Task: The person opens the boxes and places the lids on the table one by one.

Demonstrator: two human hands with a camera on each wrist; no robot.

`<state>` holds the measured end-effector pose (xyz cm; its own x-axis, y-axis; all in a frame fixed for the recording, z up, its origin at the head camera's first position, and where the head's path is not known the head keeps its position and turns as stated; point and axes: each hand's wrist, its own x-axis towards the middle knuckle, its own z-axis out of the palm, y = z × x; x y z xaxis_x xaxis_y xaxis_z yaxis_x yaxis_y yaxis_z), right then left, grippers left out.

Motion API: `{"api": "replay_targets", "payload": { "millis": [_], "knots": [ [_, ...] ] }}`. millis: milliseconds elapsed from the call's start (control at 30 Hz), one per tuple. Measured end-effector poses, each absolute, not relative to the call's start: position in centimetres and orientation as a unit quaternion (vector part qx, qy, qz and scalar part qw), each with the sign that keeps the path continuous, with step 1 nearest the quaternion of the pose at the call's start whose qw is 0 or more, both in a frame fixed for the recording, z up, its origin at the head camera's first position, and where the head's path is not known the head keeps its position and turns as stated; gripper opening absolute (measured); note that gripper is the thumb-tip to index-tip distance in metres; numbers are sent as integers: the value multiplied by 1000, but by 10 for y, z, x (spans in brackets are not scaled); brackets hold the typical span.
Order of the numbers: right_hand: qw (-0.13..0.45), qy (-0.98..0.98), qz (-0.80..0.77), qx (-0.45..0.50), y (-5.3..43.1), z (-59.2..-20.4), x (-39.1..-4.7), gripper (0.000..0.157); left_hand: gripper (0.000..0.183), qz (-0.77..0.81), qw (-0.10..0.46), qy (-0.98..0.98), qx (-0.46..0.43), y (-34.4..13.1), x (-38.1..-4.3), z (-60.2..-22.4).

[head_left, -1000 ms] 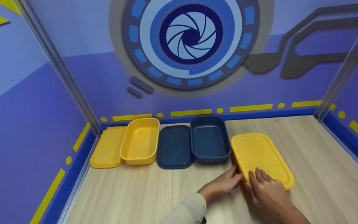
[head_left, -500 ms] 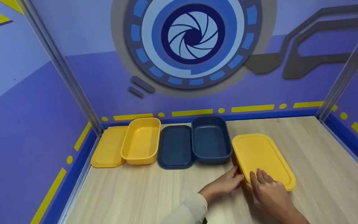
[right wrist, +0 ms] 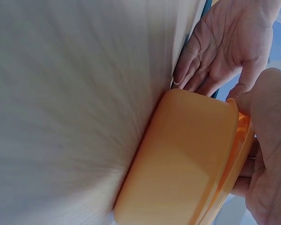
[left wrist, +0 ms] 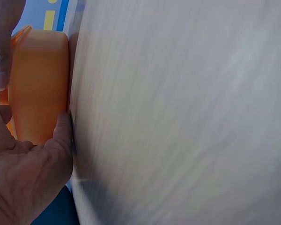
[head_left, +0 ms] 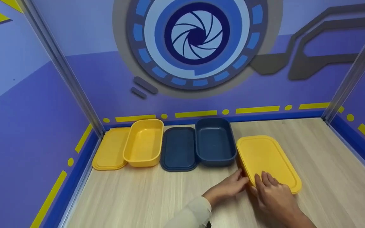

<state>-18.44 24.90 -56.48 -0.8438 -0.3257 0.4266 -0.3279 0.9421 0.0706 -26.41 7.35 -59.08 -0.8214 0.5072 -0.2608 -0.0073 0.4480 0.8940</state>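
Note:
A yellow lid (head_left: 266,155) lies over a yellow food container (right wrist: 178,159) at the right of the table. A gap shows between lid and rim along the near end in the right wrist view. My right hand (head_left: 276,196) pinches the lid's near edge, fingers on top and thumb at the edge. On the container's left side, my left hand (head_left: 228,186) touches the near corner. Its fingers (left wrist: 63,127) press the wall low down by the table, while its thumb is up near the rim. The container's inside is hidden under the lid.
To the left, along the back wall, stand a dark blue container (head_left: 214,142) without a lid, a flat dark blue lid (head_left: 179,148), another yellow container (head_left: 144,142) and its yellow lid (head_left: 111,150). Printed panels (head_left: 198,76) enclose the wooden table (head_left: 138,196) at the back and sides.

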Motion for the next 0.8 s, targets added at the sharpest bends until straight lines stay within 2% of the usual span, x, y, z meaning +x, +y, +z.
{"api": "replay_targets", "payload": {
  "millis": [600,800],
  "knots": [
    [253,-951,-10,175,249,-566,-186,44,75,500,237,817,163,73,-265,-591],
    [235,-957,-7,171,248,-566,-186,43,76,514,241,808,158,73,-264,-592]
  ]
}}
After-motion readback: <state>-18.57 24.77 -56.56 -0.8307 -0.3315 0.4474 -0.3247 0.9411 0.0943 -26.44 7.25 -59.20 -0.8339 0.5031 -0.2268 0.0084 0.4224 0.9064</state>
